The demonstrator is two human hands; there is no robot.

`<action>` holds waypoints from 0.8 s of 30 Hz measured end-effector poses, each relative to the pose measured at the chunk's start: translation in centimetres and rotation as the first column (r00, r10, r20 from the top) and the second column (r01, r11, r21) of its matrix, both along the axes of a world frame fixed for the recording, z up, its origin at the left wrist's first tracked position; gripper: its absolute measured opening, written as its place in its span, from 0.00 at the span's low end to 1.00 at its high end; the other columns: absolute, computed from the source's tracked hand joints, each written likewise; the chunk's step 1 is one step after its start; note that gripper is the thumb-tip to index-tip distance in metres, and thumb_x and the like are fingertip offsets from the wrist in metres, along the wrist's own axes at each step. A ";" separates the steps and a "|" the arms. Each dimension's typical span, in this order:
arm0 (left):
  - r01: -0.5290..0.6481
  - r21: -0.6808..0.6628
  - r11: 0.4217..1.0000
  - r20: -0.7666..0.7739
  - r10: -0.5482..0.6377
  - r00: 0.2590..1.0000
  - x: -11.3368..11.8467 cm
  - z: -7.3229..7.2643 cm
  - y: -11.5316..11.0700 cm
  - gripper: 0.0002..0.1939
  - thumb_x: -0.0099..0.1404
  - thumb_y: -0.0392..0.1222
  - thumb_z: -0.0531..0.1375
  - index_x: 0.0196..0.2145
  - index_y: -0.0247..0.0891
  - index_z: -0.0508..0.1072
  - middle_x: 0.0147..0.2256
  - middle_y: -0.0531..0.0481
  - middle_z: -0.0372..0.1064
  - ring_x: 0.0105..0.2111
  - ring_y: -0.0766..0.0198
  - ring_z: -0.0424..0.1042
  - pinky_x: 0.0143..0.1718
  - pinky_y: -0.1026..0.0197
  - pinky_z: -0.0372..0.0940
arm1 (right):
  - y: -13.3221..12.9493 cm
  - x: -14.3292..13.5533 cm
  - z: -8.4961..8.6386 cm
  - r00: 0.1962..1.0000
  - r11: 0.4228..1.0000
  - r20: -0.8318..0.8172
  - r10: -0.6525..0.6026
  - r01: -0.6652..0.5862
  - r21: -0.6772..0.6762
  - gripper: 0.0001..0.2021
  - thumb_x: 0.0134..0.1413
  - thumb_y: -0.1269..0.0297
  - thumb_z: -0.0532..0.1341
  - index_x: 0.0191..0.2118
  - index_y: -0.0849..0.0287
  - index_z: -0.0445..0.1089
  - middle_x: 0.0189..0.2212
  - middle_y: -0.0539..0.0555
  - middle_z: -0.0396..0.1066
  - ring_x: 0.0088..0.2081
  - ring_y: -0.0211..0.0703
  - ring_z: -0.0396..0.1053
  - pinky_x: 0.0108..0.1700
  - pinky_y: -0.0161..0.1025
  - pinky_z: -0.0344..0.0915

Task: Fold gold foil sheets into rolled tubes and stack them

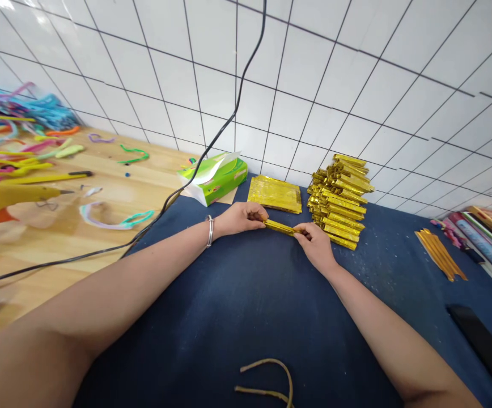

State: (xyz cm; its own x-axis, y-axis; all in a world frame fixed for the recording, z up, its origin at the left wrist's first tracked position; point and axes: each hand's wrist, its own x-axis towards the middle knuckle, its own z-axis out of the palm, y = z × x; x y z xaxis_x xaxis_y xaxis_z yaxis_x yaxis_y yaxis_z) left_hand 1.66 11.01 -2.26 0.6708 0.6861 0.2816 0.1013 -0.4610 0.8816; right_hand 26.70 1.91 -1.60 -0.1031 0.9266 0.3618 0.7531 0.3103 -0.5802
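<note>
Between my two hands stretches a narrow folded strip of gold foil paper (280, 228), held a little in front of the gold stacks. My left hand (242, 217), with a silver bangle on its wrist, pinches the strip's left end. The right end is gripped by the fingers of my right hand (315, 243). Just behind lies a flat stack of gold foil sheets (275, 194). To the right of it is a heap of folded gold strips (340, 204), piled against the tiled wall.
A green tissue box (224, 180) stands behind my left hand. A black cable (229, 122) hangs down across the wooden table. At left are a yellow glue gun (12, 201) and colourful pipe cleaners (12, 150). Orange-gold strips (440, 255) and books (490, 243) lie right; a bent cord (288, 374) lies near me.
</note>
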 end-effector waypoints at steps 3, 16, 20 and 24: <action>-0.012 0.013 1.000 -0.010 0.012 1.000 0.1 0.0 -0.1 0.11 0.56 0.41 0.61 0.36 0.34 0.69 0.35 0.48 0.71 0.34 0.69 0.70 0.36 0.64 0.66 | 0.0 0.0 0.0 1.000 1.000 0.004 0.003 -0.003 0.009 0.07 0.52 0.66 0.56 0.37 0.55 0.70 0.33 0.52 0.69 0.34 0.41 0.66 0.37 0.39 0.62; -0.097 0.240 0.966 -0.157 0.137 0.978 0.1 0.2 -0.3 0.05 0.57 0.39 0.58 0.33 0.36 0.70 0.32 0.52 0.71 0.31 0.69 0.68 0.35 0.65 0.64 | -0.3 -0.3 0.2 0.998 0.998 0.049 0.048 -0.049 0.026 0.07 0.53 0.67 0.56 0.36 0.54 0.70 0.34 0.52 0.69 0.38 0.43 0.66 0.41 0.40 0.63; -0.069 0.304 0.950 -0.201 0.134 0.970 0.1 0.5 -0.4 0.09 0.56 0.39 0.59 0.36 0.37 0.70 0.32 0.52 0.70 0.31 0.68 0.68 0.35 0.65 0.63 | -0.3 -0.4 0.3 0.993 0.997 0.099 0.057 -0.061 0.038 0.07 0.53 0.67 0.57 0.38 0.54 0.69 0.35 0.51 0.69 0.40 0.44 0.66 0.43 0.42 0.63; -0.001 0.390 0.921 -0.254 0.108 0.961 0.2 0.9 -0.4 0.11 0.56 0.39 0.60 0.39 0.38 0.70 0.35 0.51 0.69 0.35 0.66 0.68 0.39 0.63 0.63 | -0.3 -0.5 0.2 0.987 0.997 0.149 0.054 -0.063 0.053 0.08 0.52 0.66 0.58 0.40 0.53 0.69 0.36 0.52 0.69 0.41 0.46 0.65 0.45 0.44 0.62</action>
